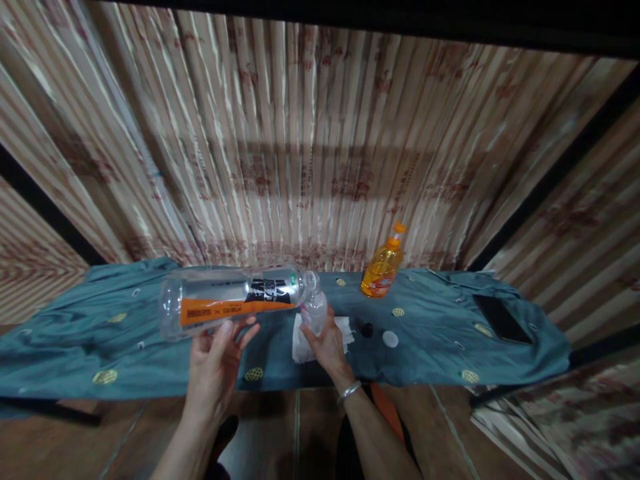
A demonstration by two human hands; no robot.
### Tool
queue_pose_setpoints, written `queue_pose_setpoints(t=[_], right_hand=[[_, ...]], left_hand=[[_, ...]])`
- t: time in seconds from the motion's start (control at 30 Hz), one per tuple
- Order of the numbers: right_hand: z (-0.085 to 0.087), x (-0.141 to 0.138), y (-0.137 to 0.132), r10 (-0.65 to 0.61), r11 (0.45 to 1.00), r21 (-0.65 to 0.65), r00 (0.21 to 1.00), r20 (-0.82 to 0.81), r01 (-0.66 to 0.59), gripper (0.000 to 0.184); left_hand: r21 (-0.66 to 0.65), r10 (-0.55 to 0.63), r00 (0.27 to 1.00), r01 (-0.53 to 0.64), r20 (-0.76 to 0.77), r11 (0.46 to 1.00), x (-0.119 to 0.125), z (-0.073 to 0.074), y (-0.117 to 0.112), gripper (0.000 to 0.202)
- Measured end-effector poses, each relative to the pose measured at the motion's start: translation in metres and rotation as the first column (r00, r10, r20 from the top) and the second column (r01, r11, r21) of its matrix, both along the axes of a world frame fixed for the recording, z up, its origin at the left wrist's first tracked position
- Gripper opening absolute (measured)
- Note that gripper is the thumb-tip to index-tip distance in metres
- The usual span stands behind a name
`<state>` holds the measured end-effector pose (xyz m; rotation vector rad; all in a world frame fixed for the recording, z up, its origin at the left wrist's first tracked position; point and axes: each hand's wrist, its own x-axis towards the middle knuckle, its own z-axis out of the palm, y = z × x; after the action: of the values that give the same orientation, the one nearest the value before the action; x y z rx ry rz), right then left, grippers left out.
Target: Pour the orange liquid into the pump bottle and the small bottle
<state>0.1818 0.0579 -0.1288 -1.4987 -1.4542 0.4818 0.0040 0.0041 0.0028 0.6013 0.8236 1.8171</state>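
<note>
My left hand (217, 353) grips a large clear plastic bottle (233, 300) with an orange and black label. The bottle lies almost level in the air, its neck to the right. That uncapped mouth meets the top of a small clear bottle (315, 310), which my right hand (327, 343) holds upright with its fingers wrapped round it. Beneath the right hand a white paper tissue (301, 347) is spread on the cloth. Whether liquid passes between the two bottles I cannot tell. To the right of the tissue are a small black cap (367, 329) and a white round lid (390, 339).
A pump bottle of orange liquid (381, 270) stands at the back of the table, which a teal cloth (420, 360) covers. Toward the right end lies a black phone (501, 319). Dark metal posts and a patterned curtain (310, 153) close off the back and sides.
</note>
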Motion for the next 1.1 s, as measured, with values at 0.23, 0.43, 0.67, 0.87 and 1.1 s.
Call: queue_pose_setpoints(t=[0.23, 0.43, 0.67, 0.87, 1.1], right_hand=[[0.005, 0.0001, -0.0008, 0.012, 1.0, -0.02, 0.999, -0.031, -0.012, 0.073], [0.0058, -0.0003, -0.0014, 0.004, 1.0, -0.018, 1.0, -0.025, -0.005, 0.071], [0.0037, 0.0002, -0.0016, 0.011, 1.0, 0.005, 1.0, -0.011, -0.011, 0.072], [0.0032, -0.0006, -0.0013, -0.01, 1.0, -0.01, 1.0, 0.006, 0.01, 0.072], [0.0044, -0.0004, -0.001, -0.005, 1.0, -0.013, 1.0, -0.011, 0.004, 0.07]], left_hand=[[-0.01, 0.005, 1.0, -0.005, 0.001, 1.0, 0.0007, 0.0017, 0.0003, 0.038], [0.007, 0.003, 1.0, -0.002, -0.03, 1.0, 0.0, 0.0009, 0.001, 0.039], [-0.007, -0.006, 1.0, 0.006, -0.01, 1.0, -0.0003, 0.0014, 0.0014, 0.037], [-0.014, 0.001, 1.0, -0.002, -0.019, 1.0, 0.0017, 0.0032, 0.0009, 0.041], [-0.002, -0.006, 0.999, 0.006, -0.047, 1.0, 0.0013, 0.0043, -0.0002, 0.04]])
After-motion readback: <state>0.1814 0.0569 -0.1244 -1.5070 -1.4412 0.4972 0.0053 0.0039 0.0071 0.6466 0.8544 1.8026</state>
